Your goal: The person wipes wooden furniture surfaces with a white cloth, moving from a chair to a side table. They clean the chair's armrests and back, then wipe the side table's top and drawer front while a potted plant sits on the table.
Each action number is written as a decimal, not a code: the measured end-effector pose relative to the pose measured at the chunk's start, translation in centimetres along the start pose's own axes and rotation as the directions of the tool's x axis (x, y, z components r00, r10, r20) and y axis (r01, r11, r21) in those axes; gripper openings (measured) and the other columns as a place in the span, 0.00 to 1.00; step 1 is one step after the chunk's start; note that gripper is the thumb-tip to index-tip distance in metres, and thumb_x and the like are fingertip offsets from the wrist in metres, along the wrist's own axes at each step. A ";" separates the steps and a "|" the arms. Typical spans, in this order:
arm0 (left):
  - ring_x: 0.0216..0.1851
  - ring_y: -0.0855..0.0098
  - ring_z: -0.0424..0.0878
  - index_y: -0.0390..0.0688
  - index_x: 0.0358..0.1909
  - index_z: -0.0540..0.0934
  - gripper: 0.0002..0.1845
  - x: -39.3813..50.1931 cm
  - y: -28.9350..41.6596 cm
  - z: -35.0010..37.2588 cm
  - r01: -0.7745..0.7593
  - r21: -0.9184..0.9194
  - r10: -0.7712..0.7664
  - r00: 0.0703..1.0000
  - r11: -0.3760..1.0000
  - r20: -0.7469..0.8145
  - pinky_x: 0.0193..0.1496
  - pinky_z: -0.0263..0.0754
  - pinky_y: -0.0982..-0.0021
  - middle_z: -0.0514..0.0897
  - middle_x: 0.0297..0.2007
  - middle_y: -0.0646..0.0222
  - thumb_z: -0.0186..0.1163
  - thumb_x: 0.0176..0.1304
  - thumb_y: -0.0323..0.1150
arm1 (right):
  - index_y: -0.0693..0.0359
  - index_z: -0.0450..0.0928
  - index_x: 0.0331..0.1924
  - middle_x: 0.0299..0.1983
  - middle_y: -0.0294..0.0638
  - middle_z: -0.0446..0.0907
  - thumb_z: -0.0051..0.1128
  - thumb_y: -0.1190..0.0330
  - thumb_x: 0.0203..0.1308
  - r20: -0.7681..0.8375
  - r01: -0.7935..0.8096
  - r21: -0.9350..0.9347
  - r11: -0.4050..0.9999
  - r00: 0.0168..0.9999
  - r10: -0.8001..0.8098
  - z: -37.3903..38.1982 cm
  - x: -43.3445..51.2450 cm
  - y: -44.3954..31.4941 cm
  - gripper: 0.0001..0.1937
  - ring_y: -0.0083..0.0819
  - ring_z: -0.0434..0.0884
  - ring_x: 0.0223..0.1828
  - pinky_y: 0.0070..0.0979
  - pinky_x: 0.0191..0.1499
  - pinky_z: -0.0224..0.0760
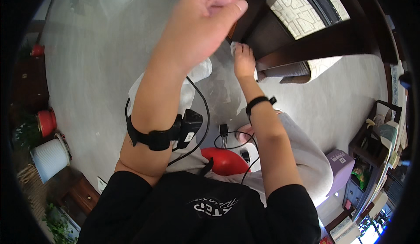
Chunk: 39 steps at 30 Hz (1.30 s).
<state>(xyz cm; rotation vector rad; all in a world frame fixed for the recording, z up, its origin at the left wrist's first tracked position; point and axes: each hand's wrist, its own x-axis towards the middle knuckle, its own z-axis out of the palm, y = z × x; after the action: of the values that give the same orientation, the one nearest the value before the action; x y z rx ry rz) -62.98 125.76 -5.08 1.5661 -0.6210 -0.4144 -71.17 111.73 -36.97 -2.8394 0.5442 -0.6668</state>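
My left hand [206, 21] is raised close to the camera, fingers loosely bent and thumb apart, with nothing visible in it. Lower down, my right hand [244, 60] holds a crumpled white cloth or tissue [233, 48] beside the dark wooden frame [315, 44] of a seat. Whether the cloth touches the wood, I cannot tell. The seat bears a cream cushion [292, 11] with a line pattern. A black strap with a boxy device [192, 126] circles my left forearm, and a black band [259, 103] my right one.
Black cables loop over my lap past a small black box [223, 130]. A red rounded object [226, 161] lies between my legs. Grey floor [98, 63] shows darker patches [223, 96] ahead. Potted plants [46, 122] line the left; a purple box [339, 168] stands right.
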 end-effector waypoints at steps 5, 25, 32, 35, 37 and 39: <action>0.51 0.73 0.81 0.37 0.59 0.76 0.22 -1.3 -0.2 0.9 0.093 0.073 -0.097 0.993 0.993 0.064 0.52 0.74 0.73 0.83 0.51 0.61 0.63 0.67 0.36 | 0.61 0.72 0.45 0.47 0.51 0.75 0.47 0.70 0.66 0.321 -0.122 0.077 0.989 0.943 0.092 8.3 0.1 3.4 0.08 0.46 0.76 0.51 0.40 0.51 0.74; 0.42 0.68 0.85 0.34 0.53 0.80 0.22 -1.4 -0.6 -0.1 -0.010 0.071 0.016 0.996 0.997 -0.083 0.45 0.80 0.70 0.87 0.43 0.58 0.64 0.63 0.39 | 0.42 0.77 0.61 0.67 0.29 0.72 0.53 0.73 0.54 -0.165 0.102 -0.517 0.850 0.962 -0.216 -19.6 4.0 -0.6 0.27 0.33 0.66 0.71 0.42 0.71 0.46; 0.43 0.65 0.86 0.34 0.52 0.80 0.20 -2.4 -0.2 0.8 -0.029 0.128 0.032 0.999 0.991 -0.021 0.48 0.80 0.68 0.86 0.46 0.56 0.64 0.63 0.38 | 0.61 0.63 0.71 0.76 0.43 0.56 0.30 0.61 0.73 0.800 0.731 -0.507 0.457 0.596 -0.066 -6.6 -4.6 2.7 0.26 0.38 0.47 0.79 0.44 0.78 0.28; 0.43 0.64 0.86 0.35 0.52 0.79 0.20 -2.9 -0.4 1.4 -0.040 0.122 0.041 0.999 0.992 -0.006 0.49 0.80 0.68 0.86 0.45 0.55 0.64 0.64 0.37 | 0.57 0.79 0.57 0.66 0.45 0.73 0.41 0.65 0.70 0.932 0.365 -0.303 0.880 0.307 0.194 -3.1 -7.4 3.6 0.19 0.39 0.69 0.69 0.50 0.75 0.40; 0.44 0.65 0.86 0.35 0.52 0.79 0.20 -2.1 -0.7 2.0 -0.074 0.048 0.074 0.997 0.996 0.011 0.49 0.80 0.68 0.86 0.45 0.55 0.64 0.64 0.36 | 0.59 0.81 0.50 0.58 0.45 0.79 0.51 0.69 0.61 0.896 -0.348 -0.108 0.931 0.371 0.243 -3.7 -9.1 4.3 0.15 0.42 0.78 0.60 0.37 0.64 0.67; 0.43 0.64 0.86 0.34 0.52 0.79 0.19 -2.3 -0.7 2.7 -0.114 0.008 0.113 0.993 0.993 0.022 0.48 0.80 0.68 0.86 0.44 0.54 0.64 0.63 0.35 | 0.58 0.80 0.50 0.48 0.50 0.83 0.52 0.67 0.60 0.784 0.156 0.123 0.980 0.590 -0.192 -5.9 -9.8 3.9 0.15 0.46 0.82 0.51 0.39 0.58 0.72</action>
<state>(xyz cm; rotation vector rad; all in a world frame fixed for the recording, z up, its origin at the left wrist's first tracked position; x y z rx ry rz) -66.29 125.00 -6.29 1.5290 -0.7261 -0.3437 -83.21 111.48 -36.60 -2.7625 0.0766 0.6004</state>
